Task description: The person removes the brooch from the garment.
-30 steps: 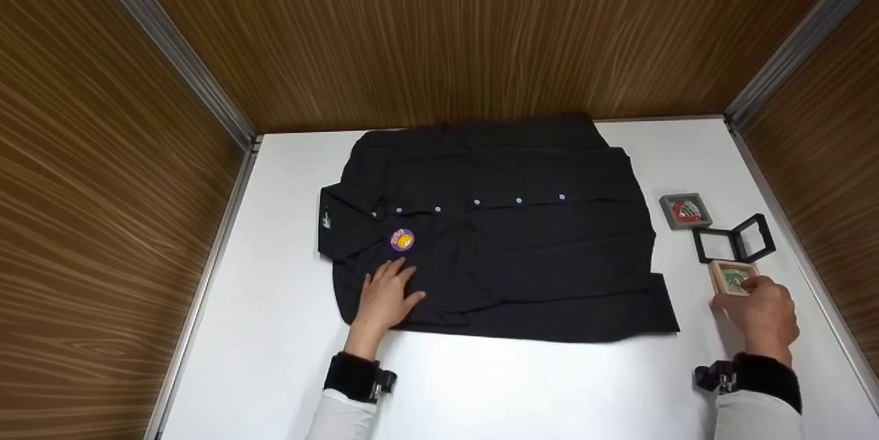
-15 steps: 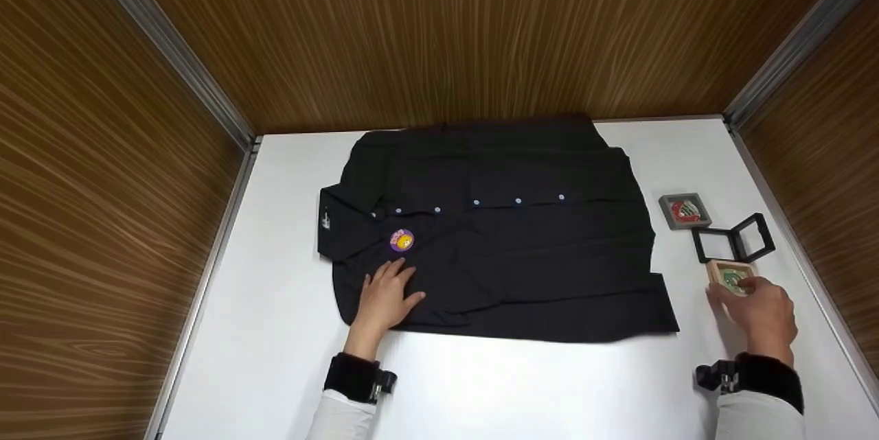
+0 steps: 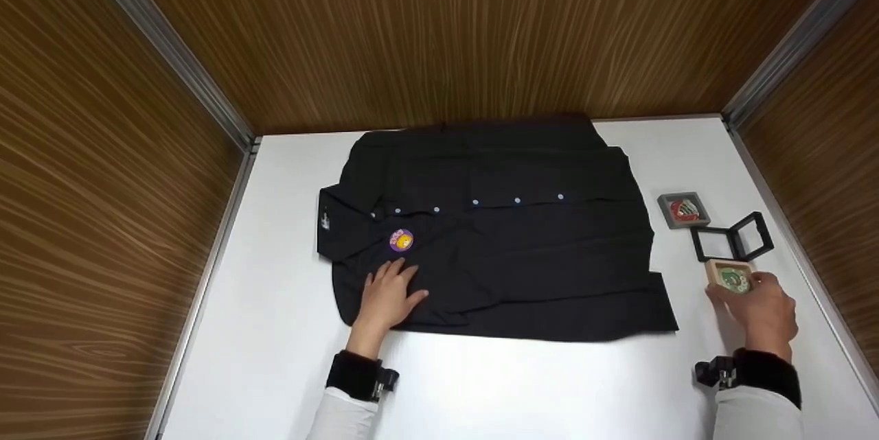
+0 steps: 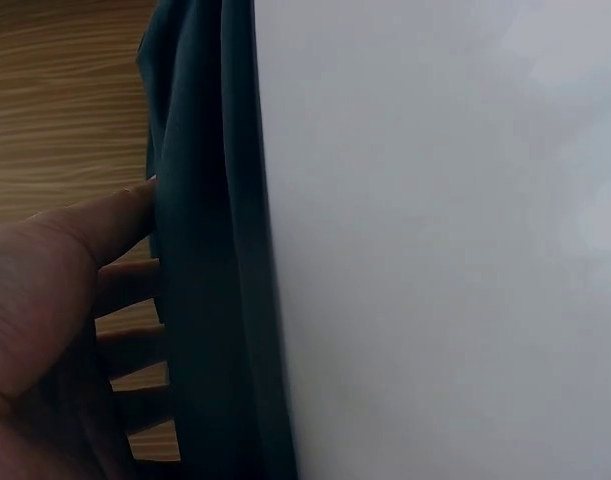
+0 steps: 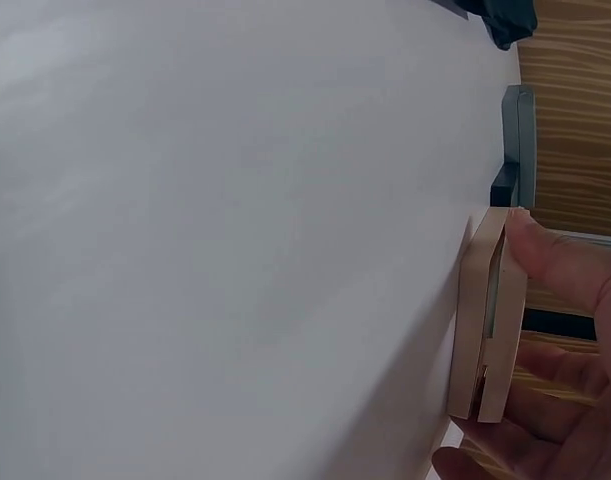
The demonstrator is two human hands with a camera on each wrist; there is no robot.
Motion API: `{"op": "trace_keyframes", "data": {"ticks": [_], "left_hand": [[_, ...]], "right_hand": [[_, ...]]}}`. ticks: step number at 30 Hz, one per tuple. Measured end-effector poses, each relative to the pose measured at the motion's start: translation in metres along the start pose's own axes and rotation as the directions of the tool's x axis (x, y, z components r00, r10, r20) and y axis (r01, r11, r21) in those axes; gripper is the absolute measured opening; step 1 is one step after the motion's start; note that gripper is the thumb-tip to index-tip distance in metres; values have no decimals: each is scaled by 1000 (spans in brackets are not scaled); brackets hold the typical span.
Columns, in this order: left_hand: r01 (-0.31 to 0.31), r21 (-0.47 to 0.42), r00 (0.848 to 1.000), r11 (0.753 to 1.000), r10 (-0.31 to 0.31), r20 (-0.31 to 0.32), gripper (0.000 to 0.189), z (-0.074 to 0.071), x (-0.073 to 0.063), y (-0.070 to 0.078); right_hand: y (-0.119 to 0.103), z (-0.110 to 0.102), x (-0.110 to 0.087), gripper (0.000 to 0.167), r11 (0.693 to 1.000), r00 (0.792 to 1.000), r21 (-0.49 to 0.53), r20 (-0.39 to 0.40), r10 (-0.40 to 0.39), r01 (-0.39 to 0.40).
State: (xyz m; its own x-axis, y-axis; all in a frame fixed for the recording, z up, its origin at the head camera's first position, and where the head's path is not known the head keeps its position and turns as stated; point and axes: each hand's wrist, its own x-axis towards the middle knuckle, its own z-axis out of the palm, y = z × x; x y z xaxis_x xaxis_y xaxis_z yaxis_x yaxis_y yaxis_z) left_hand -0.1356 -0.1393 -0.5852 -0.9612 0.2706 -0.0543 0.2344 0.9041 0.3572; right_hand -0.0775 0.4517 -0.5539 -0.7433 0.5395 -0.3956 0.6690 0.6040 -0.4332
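Wood-grain walls (image 3: 481,28) are enclosing a white table (image 3: 535,385), where a black button-up shirt (image 3: 549,255) is lying spread out, its collar pointing left. On the shirt, the person's left hand (image 3: 386,299) is resting with fingers spread and nothing in its grasp, just below a round purple badge (image 3: 401,240). To the right of the shirt, the right hand (image 3: 761,309) is gripping a small wooden box (image 3: 712,274) with a green design inside. Just beyond it, a black hinged frame (image 3: 736,246) is standing unfolded, and a gray box (image 3: 666,211) is sitting beside that, showing a red design.
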Motion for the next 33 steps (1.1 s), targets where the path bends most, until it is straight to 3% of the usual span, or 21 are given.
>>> {"op": "trace_keyframes", "data": {"ticks": [13, 26, 33], "left_hand": [[-7, 17, 1000, 1000, 7, 10, 56, -6, 7, 12], [-2, 27, 1000, 1000, 1, 19, 57, -6, 4, 9], [4, 24, 1000, 1000, -4, 19, 56, -6, 3, 7]], "right_hand": [[-1, -3, 6, 105, 997, 999, -76, 43, 5, -2], [12, -16, 12, 102, 993, 992, -105, 120, -32, 45], [20, -22, 12, 105, 996, 992, -90, 128, -11, 22]]}}
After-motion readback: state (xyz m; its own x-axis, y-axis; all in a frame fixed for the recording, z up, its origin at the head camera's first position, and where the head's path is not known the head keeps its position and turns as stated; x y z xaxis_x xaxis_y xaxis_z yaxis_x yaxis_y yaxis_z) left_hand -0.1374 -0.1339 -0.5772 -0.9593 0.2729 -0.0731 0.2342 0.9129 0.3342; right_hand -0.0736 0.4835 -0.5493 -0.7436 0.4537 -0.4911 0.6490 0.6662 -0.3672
